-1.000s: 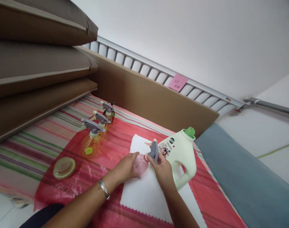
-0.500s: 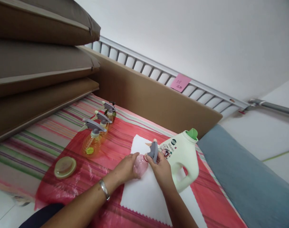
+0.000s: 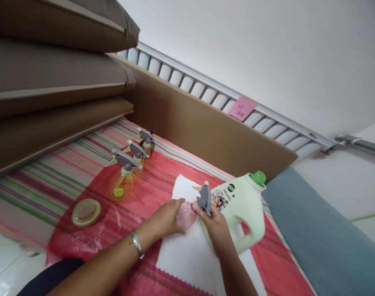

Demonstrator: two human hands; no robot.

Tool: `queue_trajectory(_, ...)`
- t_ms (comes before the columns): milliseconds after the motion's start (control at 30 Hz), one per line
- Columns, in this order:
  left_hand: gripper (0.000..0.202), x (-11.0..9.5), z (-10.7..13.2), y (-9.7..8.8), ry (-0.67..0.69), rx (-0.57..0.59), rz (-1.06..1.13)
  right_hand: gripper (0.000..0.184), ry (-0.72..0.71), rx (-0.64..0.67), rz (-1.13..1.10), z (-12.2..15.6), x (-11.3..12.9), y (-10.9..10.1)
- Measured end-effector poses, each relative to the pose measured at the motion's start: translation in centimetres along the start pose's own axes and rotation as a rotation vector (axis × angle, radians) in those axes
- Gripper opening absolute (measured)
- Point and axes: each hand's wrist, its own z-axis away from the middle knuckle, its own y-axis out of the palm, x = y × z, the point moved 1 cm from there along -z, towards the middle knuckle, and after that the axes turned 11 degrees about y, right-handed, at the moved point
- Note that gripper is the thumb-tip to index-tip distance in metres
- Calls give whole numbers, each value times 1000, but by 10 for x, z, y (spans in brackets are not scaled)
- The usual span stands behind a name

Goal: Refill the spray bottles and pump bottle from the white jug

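Observation:
A small clear pink spray bottle (image 3: 185,216) rests on a white cloth (image 3: 190,253). My left hand (image 3: 165,216) is wrapped round the bottle's body. My right hand (image 3: 212,222) pinches the grey trigger sprayer head (image 3: 204,198) at the bottle's neck. Just right of my hands stands a pale green detergent jug (image 3: 241,209) with a green cap (image 3: 257,178). A metal bracelet sits on my left wrist.
Three amber spray bottles (image 3: 126,179) with grey triggers stand in a row on the red plastic sheet (image 3: 153,176). A round yellowish lid (image 3: 86,211) lies at the left. Brown cushions are stacked at the left, a cardboard panel behind, a blue-grey mat at the right.
The view has shifted slightly, so everything sits a little further right. My hands keep their grip on the pink bottle and sprayer head, with only small turning motion.

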Motion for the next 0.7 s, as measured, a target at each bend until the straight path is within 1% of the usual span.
queue_trajectory(100, 80, 1, 0, 2, 7, -8, -5, 37, -4, -4, -26, -3, -4, 2)
queue_trajectory(267, 80, 2, -1, 5, 2, -16, -17, 34, -94, -195, 31, -8, -15, 9)
queue_trajectory(333, 81, 1, -1, 4, -4, -14, -18, 35, -114, -241, 36, -8, -19, 12)
queue_trajectory(433, 83, -1, -1, -2, -25, 22, -2, 36, -141, -278, 36, -7, -22, 17)
queue_trajectory(500, 86, -1, -1, -9, -48, 64, 22, 34, -155, -289, 44, -7, -22, 20)
queue_trajectory(567, 83, -4, -2, -19, -44, 72, 54, 32, -160, -289, 57, -7, -21, 21)
queue_trajectory(633, 72, -11, -5, -29, 2, 15, 98, 30, -165, -283, 72, -7, -20, 23)
queue_trajectory(700, 55, -25, -10, -38, 62, -97, 136, 27, -176, -282, 93, -6, -17, 25)
